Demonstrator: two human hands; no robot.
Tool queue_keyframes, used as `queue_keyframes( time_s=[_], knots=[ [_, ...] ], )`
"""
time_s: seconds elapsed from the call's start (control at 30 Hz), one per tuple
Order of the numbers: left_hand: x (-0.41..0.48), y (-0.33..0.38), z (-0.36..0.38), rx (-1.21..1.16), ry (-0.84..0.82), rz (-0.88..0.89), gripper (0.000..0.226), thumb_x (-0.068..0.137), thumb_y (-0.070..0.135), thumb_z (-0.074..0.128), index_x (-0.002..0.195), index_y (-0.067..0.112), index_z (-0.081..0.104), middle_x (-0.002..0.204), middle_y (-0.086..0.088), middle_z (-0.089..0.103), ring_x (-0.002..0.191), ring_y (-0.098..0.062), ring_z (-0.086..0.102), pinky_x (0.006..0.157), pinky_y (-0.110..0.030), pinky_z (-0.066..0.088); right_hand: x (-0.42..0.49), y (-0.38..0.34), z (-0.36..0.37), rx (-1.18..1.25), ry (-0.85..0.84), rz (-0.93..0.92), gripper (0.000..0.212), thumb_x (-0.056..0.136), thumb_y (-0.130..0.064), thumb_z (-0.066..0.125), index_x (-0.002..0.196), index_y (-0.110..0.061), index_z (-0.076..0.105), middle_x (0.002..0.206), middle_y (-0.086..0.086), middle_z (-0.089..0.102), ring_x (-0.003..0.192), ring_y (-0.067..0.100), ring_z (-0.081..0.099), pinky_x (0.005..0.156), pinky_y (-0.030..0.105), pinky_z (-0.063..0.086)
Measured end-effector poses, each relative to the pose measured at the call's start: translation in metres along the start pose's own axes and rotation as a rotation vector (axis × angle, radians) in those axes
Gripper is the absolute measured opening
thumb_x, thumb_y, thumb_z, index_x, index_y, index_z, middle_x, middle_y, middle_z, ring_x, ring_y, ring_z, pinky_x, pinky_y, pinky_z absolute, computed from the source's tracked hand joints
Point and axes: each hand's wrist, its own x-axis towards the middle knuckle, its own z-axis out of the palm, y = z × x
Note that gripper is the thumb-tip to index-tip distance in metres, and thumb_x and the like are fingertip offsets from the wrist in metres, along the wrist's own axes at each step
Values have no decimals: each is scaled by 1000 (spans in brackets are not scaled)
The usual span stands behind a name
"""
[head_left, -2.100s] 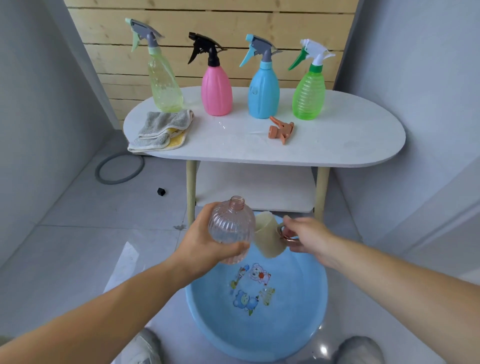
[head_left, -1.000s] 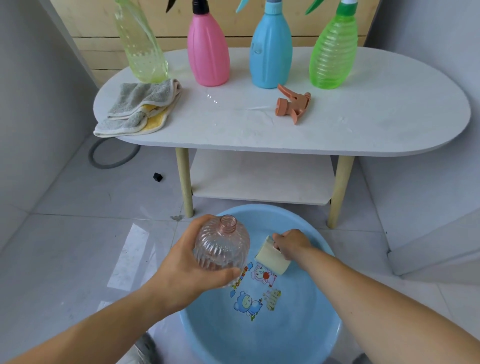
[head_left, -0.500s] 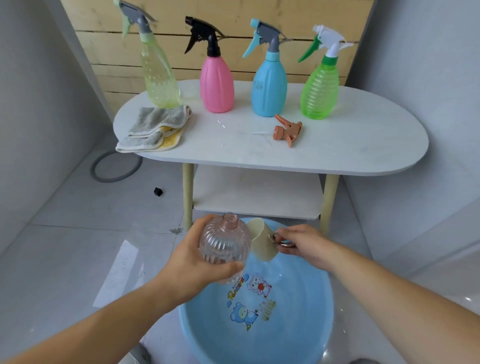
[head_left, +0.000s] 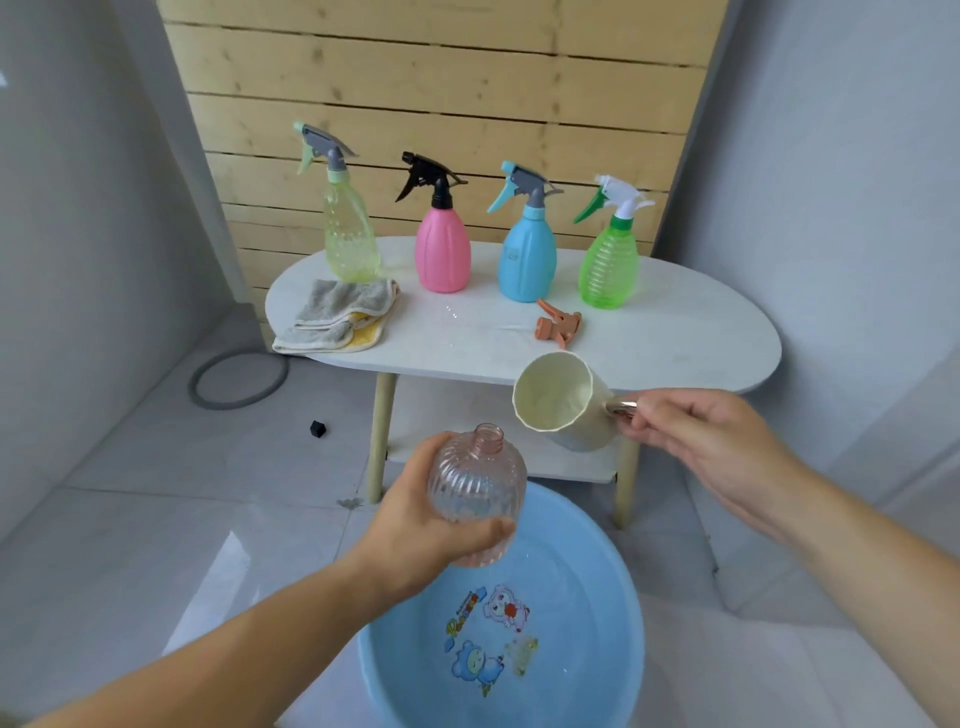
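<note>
Above the far-left rim of the blue basin (head_left: 592, 587), the left hand (head_left: 415, 525) grips a clear pinkish ribbed bottle (head_left: 475, 488). Its fingers and thumb are wrapped round the bottle's belly, and the open neck points up and a little away. Higher, over the basin's far rim and to the right of the bottle, a cream cup (head_left: 563, 400) hangs tipped on its side. Its mouth faces the bottle but stays apart from the neck, and I cannot see any water in it. Further right of the basin, the right hand (head_left: 711, 441) pinches the cup's shiny handle between thumb and curled fingers. Beyond the basin, on the white table (head_left: 675, 338), lies an orange spray head (head_left: 558, 326) that looks to belong to this bottle. The neck is narrow and the cup's lip wide, so a pour begun from this height would likely splash past the opening. With the bottle over the basin's edge rather than its middle, spill could land on the tiled floor (head_left: 156, 519). A wet ribbed bottle might also slip in that grip.
</note>
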Motion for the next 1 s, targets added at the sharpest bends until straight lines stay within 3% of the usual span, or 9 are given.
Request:
queue_keyframes(
  time_s=[0.1,0.23,0.4,0.6,0.83,1.0],
  knots=[
    [-1,5,4,-2,-24,7,80,57,35,95,124,48,53,113,22,68,110,-4,66,90,-25,58,-6,-21,-2,-102,2,-119,34,87,-31,64,96,-1,74,108,10,74,109,30,67,108,52,44],
    [1,9,8,-8,-32,12,81,58,35,95,127,44,53,115,21,68,113,-4,65,96,-29,56,-14,-41,3,-154,14,-233,28,83,-28,61,88,-4,75,111,-4,74,109,19,66,107,47,45],
    [4,8,9,3,-26,14,81,58,36,94,128,42,53,116,22,67,114,-3,64,99,-30,55,-16,-50,12,-177,-17,-299,20,83,-27,60,71,-20,74,110,-5,73,108,14,66,101,34,49],
    [6,9,9,6,-26,8,79,61,36,94,128,44,52,115,25,66,113,0,63,93,-22,54,-15,-50,14,-222,-22,-345,19,84,-26,60,76,-16,74,115,-3,70,109,10,65,95,24,50],
    [8,8,10,4,-18,5,82,60,38,94,129,44,51,116,26,65,114,0,62,93,-22,55,-17,-48,18,-255,-24,-412,14,84,-21,61,81,-17,74,116,-2,68,110,10,64,95,27,51],
    [8,7,11,4,-19,9,82,59,40,95,128,47,50,116,26,64,115,0,62,95,-23,54,-18,-44,18,-292,-19,-424,16,85,-23,61,85,-13,74,117,-4,67,112,13,63,96,35,51]
  ],
)
